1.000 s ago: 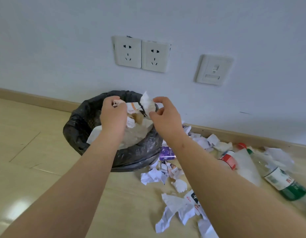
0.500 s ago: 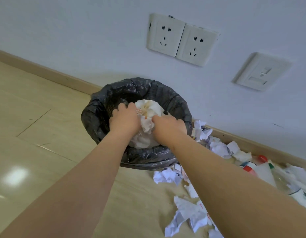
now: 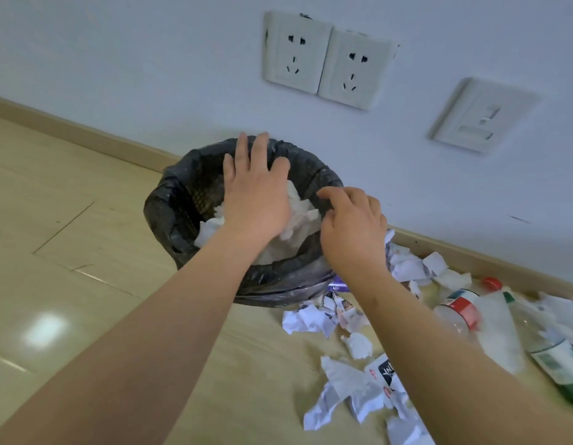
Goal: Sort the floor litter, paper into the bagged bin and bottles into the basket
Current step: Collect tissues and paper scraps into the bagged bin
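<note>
A round bin lined with a black bag (image 3: 172,203) stands against the wall, filled with crumpled white paper (image 3: 298,216). My left hand (image 3: 256,191) hovers over the bin with fingers spread and straight, holding nothing. My right hand (image 3: 352,226) is above the bin's right rim, fingers loosely bent and empty. Crumpled paper scraps (image 3: 310,319) and torn sheets (image 3: 349,393) lie on the floor to the right of the bin. Plastic bottles lie at the far right: one with a red label (image 3: 461,313) and a green one (image 3: 558,358). No basket is in view.
The wooden floor (image 3: 69,252) stretches left of the bin. A baseboard (image 3: 86,136) runs along the white wall, which carries two sockets (image 3: 326,59) and a switch plate (image 3: 481,117). More paper (image 3: 413,264) is heaped by the baseboard.
Both hands let go of the paper wad they pressed into the bin and have lifted up with fingers opened. The view has tilted slightly.
</note>
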Demonstrator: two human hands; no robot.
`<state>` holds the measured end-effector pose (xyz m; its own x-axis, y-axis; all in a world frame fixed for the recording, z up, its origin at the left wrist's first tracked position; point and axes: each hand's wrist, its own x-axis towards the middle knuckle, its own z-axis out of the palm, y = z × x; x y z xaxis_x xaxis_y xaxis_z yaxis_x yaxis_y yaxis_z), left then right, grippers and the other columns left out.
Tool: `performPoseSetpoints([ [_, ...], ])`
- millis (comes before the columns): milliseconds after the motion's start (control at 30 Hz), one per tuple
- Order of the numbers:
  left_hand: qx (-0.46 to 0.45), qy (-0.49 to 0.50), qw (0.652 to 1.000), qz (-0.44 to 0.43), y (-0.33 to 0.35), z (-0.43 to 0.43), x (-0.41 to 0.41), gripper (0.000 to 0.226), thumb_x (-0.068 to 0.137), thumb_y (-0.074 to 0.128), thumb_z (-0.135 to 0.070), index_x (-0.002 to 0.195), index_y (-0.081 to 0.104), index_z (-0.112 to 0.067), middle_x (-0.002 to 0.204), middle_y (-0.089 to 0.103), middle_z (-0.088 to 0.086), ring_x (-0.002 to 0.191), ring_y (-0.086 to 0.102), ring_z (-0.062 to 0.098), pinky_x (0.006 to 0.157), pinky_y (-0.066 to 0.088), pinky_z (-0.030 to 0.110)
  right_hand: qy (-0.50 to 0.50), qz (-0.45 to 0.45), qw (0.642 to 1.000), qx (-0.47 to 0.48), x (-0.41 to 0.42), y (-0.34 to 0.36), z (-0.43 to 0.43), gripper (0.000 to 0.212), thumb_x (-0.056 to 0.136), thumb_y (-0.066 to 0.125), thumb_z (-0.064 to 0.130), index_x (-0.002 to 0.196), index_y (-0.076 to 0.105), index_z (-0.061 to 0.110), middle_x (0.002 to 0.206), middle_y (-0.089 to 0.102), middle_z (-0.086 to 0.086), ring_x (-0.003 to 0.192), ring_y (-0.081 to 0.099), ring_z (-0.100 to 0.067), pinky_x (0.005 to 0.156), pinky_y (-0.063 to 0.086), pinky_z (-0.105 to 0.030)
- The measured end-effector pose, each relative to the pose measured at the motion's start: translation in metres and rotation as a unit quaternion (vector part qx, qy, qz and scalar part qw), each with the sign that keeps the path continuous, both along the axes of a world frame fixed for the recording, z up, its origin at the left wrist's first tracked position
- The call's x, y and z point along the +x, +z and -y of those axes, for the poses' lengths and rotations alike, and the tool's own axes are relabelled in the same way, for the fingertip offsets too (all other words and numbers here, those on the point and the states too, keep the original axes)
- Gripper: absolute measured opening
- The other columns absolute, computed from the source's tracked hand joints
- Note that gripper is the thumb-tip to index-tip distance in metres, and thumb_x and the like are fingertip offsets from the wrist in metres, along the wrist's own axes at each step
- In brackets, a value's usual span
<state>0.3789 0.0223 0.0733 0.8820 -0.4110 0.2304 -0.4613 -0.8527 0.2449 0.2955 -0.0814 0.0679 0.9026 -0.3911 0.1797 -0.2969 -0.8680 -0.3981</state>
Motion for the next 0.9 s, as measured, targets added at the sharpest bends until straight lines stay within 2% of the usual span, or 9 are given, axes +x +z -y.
performPoseSetpoints([
  [67, 0.006, -0.026, 0.999, 0.026, 0.006, 0.014, -0.013, 0.040, 0.086, 0.047, -0.004, 0.124, 0.048, -0.015, 0.157, 0.006, 0.010, 0.145, -0.007, 0.035, 0.117, 0.000, 0.050, -0.044, 0.019, 0.997, 0.053, -0.018, -0.003, 0.019, 0.042, 0.093, 0.039, 0.008, 0.130, 0.050, 0.024, 0.136, 0.046, -0.001, 0.125, 0.035, -0.024, 0.102, 0.028, -0.033],
  [133, -0.025, -0.048, 0.996, 0.066, 0.008, 0.031, -0.029, 0.037, 0.080, 0.050, 0.001, 0.115, 0.056, -0.011, 0.150, 0.026, 0.016, 0.143, 0.011, 0.038, 0.114, 0.013, 0.051, -0.094, 0.013, 0.991, 0.096, -0.040, -0.011, 0.043, 0.041, 0.092, 0.040, 0.008, 0.129, 0.050, 0.023, 0.134, 0.047, -0.003, 0.123, 0.038, -0.025, 0.102, 0.031, -0.036],
  [233, -0.115, -0.123, 0.974, 0.151, 0.002, 0.059, -0.058, 0.026, 0.072, 0.049, 0.001, 0.090, 0.066, -0.007, 0.109, 0.059, 0.017, 0.105, 0.055, 0.040, 0.084, 0.045, 0.046, -0.153, -0.028, 0.977, 0.144, -0.072, -0.033, 0.073, 0.037, 0.092, 0.043, 0.011, 0.127, 0.052, 0.019, 0.131, 0.049, -0.007, 0.119, 0.042, -0.027, 0.099, 0.037, -0.039],
  [267, -0.134, -0.174, 0.964, 0.149, -0.002, 0.071, -0.070, 0.026, 0.073, 0.044, -0.003, 0.086, 0.066, -0.007, 0.100, 0.060, 0.014, 0.091, 0.059, 0.036, 0.076, 0.048, 0.044, -0.164, -0.049, 0.973, 0.153, -0.083, -0.042, 0.081, 0.037, 0.091, 0.044, 0.011, 0.126, 0.052, 0.017, 0.130, 0.050, -0.009, 0.118, 0.044, -0.028, 0.098, 0.038, -0.040],
  [333, -0.147, -0.280, 0.947, 0.051, -0.017, 0.094, -0.098, 0.026, 0.079, 0.041, -0.006, 0.088, 0.066, -0.008, 0.095, 0.059, 0.011, 0.081, 0.059, 0.030, 0.068, 0.051, 0.041, -0.172, -0.101, 0.967, 0.156, -0.106, -0.061, 0.096, 0.037, 0.091, 0.044, 0.012, 0.127, 0.050, 0.015, 0.129, 0.050, -0.011, 0.117, 0.045, -0.029, 0.097, 0.039, -0.037],
  [467, -0.014, -0.296, 0.940, -0.170, -0.084, 0.110, -0.126, 0.029, 0.091, 0.041, -0.004, 0.111, 0.060, -0.013, 0.118, 0.051, 0.003, 0.108, 0.048, 0.023, 0.086, 0.043, 0.036, -0.163, -0.210, 0.950, 0.166, -0.143, -0.089, 0.109, 0.041, 0.092, 0.044, 0.017, 0.133, 0.043, 0.022, 0.136, 0.044, -0.009, 0.125, 0.040, -0.029, 0.102, 0.037, -0.040],
  [633, 0.209, -0.170, 0.935, -0.232, -0.153, 0.089, -0.128, 0.052, 0.088, 0.049, -0.020, 0.137, 0.035, -0.028, 0.147, 0.022, 0.002, 0.135, 0.022, 0.027, 0.103, 0.032, 0.041, -0.136, -0.341, 0.916, 0.166, -0.179, -0.123, 0.113, 0.055, 0.091, 0.045, 0.022, 0.142, 0.029, 0.032, 0.143, 0.032, -0.001, 0.128, 0.033, -0.029, 0.103, 0.033, -0.041],
  [733, 0.195, -0.083, 0.913, -0.348, -0.176, 0.073, -0.126, 0.057, 0.088, 0.053, -0.036, 0.139, 0.027, -0.035, 0.153, 0.008, 0.001, 0.140, 0.011, 0.030, 0.108, 0.030, 0.046, -0.115, -0.394, 0.896, 0.168, -0.195, -0.141, 0.108, 0.061, 0.088, 0.052, 0.029, 0.143, 0.027, 0.033, 0.143, 0.026, -0.002, 0.128, 0.030, -0.032, 0.103, 0.038, -0.045],
  [900, 0.200, -0.121, 0.942, -0.243, -0.189, 0.068, -0.141, 0.049, 0.091, 0.049, -0.024, 0.135, 0.034, -0.035, 0.139, 0.030, 0.002, 0.127, 0.030, 0.027, 0.095, 0.039, 0.036, -0.099, -0.379, 0.912, 0.121, -0.197, -0.149, 0.102, 0.060, 0.090, 0.055, 0.029, 0.143, 0.029, 0.033, 0.145, 0.023, -0.002, 0.131, 0.024, -0.031, 0.098, 0.043, -0.042],
])
